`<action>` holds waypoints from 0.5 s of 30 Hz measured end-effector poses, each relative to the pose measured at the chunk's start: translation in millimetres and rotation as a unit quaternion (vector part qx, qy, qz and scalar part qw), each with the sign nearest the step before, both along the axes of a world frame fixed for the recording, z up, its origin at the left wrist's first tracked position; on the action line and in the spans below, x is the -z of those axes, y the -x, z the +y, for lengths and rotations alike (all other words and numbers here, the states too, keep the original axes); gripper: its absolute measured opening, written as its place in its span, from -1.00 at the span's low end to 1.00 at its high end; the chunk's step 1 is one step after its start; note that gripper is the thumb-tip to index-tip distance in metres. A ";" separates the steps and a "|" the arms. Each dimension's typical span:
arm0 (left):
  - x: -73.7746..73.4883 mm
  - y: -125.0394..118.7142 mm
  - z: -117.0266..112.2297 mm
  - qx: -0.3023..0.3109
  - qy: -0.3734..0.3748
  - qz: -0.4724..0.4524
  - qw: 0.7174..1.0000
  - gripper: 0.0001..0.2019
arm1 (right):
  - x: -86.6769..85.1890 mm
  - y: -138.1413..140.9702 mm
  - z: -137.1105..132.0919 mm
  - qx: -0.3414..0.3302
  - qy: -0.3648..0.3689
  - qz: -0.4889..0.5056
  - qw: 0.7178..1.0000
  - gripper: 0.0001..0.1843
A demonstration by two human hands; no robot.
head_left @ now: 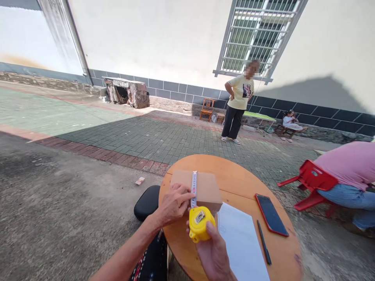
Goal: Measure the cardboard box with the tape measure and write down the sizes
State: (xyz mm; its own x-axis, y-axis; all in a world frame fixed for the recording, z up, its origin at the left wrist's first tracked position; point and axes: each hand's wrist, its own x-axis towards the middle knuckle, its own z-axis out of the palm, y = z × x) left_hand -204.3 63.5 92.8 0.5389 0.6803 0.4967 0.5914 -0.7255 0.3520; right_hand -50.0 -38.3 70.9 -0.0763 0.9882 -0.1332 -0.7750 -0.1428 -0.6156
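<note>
A brown cardboard box (206,189) lies on a round wooden table (234,171). A white measuring tape blade (193,187) runs across the box's top from front to back. My right hand (212,253) grips the yellow tape measure case (200,223) at the box's near edge. My left hand (173,203) rests on the box's left side, its fingers pressed on the tape blade near the case.
A white sheet of paper (241,244), a black pen (264,247) and a red phone (271,214) lie on the table's right. A black stool (147,202) stands left of the table. A person in pink sits on a red chair (313,183) at right; another person (238,103) stands by the wall.
</note>
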 end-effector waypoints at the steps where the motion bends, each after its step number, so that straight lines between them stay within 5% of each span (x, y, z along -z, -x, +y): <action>1: -0.4 -0.4 -0.1 -0.001 0.000 0.001 1.000 -0.69 | 1.8 0.9 -0.3 0.001 0.001 -0.001 1.000 -0.56; 15: -1.2 -3.1 2.6 -0.011 0.009 0.002 1.000 -0.74 | -9.8 1.2 -7.9 -0.005 -0.013 -0.119 0.993 -0.35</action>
